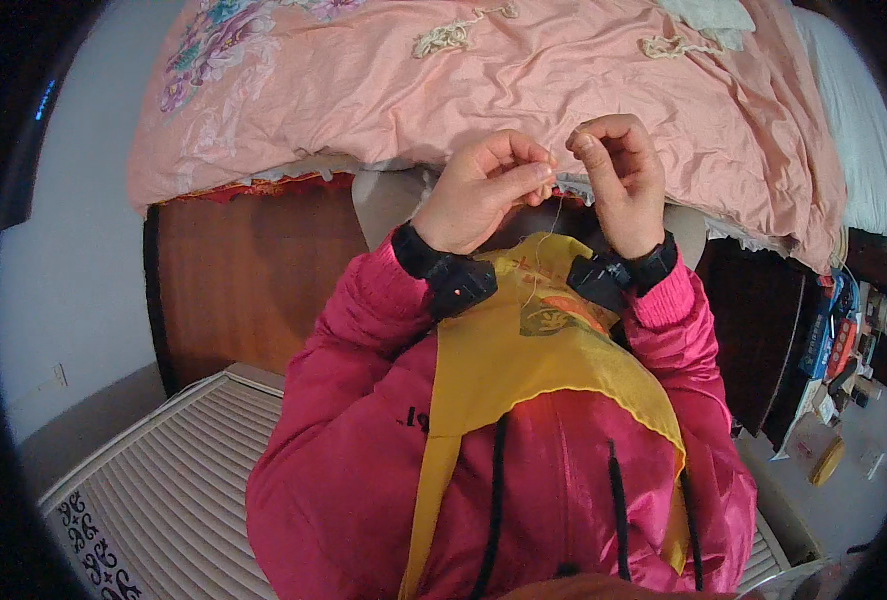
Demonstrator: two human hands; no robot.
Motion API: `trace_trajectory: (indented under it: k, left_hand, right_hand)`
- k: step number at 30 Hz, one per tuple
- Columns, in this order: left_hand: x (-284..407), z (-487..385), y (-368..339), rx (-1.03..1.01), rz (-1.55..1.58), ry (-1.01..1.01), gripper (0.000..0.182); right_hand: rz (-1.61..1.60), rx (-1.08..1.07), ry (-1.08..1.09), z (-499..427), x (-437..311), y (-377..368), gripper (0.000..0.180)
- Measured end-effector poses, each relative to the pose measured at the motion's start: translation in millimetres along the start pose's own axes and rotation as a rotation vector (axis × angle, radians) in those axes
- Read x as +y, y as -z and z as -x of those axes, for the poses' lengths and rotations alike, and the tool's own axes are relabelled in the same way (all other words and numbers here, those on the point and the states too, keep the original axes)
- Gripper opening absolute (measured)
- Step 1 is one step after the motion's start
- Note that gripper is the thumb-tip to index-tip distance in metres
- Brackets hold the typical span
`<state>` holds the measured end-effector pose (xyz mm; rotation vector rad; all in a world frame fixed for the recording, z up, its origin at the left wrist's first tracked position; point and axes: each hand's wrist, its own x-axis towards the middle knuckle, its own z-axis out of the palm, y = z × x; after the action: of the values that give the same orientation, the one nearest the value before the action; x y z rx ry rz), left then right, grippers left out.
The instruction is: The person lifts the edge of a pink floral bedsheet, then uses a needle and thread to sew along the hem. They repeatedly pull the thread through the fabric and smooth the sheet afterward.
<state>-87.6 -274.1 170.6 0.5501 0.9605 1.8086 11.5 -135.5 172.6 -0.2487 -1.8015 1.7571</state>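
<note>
My left hand (485, 184) is raised at the bed's edge, thumb and fingertips pinched together on a thin pale thread (556, 217). The thread hangs down in front of the yellow apron (533, 367) on my chest. Close by on the right, my right hand (620, 176) has its thumb and index fingertip pressed together; whether something fine is between them is too small to tell. The fingertips of the two hands are a short way apart. Black bands with dark boxes sit on both wrists.
A pink floral bedspread (353, 90) covers the bed ahead, with bundles of cream cord (443, 39) and a cream cord strand (676, 49) on it. A ribbed beige mat (181, 465) lies at lower left. Boxes (826, 345) and small items stand at right, near a yellow round object (827, 461).
</note>
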Motion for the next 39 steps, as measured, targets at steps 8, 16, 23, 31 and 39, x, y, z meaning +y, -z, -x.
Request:
trace_trajectory:
  k: [8,16,23,31,39]
  left_hand:
    - [1,1,1,0.033,-0.061,-0.016,0.006]
    - [-6,2,-2,0.058,-0.227,0.031,0.007]
    - [-13,0,-2,-0.001,-0.077,0.067,0.005]
    - [-14,7,-3,-0.036,0.091,0.140,0.008]
    - [-19,9,0,-0.022,0.049,0.096,0.008]
  right_hand:
    - [0.005,-0.021,-0.085,3,0,6,0.006]
    - [0.103,-0.050,-0.082,5,-10,-7,0.004]
    - [0.312,-0.089,0.077,5,-11,-2,0.001]
    - [0.217,-0.162,0.043,9,-12,4,0.002]
    - [0.249,-0.162,0.060,12,-13,0,0.003]
